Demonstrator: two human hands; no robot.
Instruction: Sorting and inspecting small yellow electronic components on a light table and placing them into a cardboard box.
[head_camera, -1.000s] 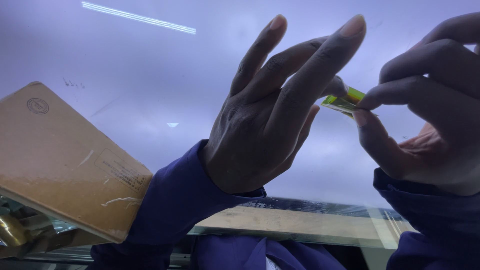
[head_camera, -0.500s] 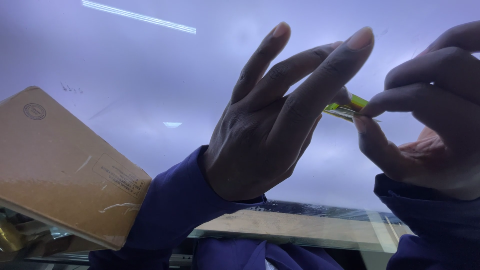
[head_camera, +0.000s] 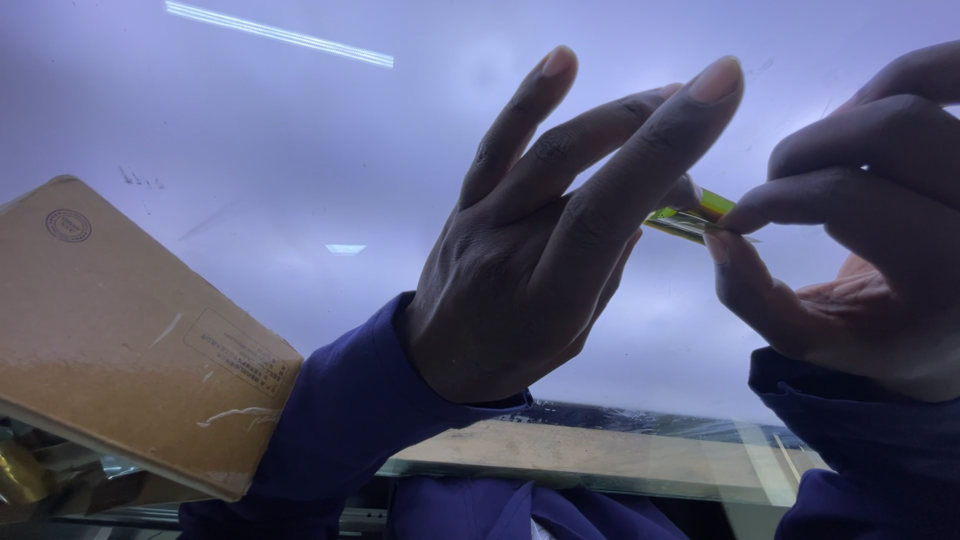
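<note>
We see the left hand (head_camera: 540, 260) with fingers spread, touching a small green-yellow strip (head_camera: 690, 215), perhaps tape, which the right hand (head_camera: 860, 240) pinches above the glass sheet's (head_camera: 250, 120) right edge; cardboard box (head_camera: 120, 330) left.

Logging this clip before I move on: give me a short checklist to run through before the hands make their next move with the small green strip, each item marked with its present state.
1. Right hand pinches the small green strip between thumb and fingertips: ok.
2. Left hand also has a grip on the strip: cannot tell, its fingers hide the contact.
3. Strip fully in view: not ok, only a short part shows between the hands.
4. Brown cardboard box apart from both hands: ok, it lies beside the left blue sleeve.
5. Pale glossy surface behind the hands unobstructed: ok.
</note>
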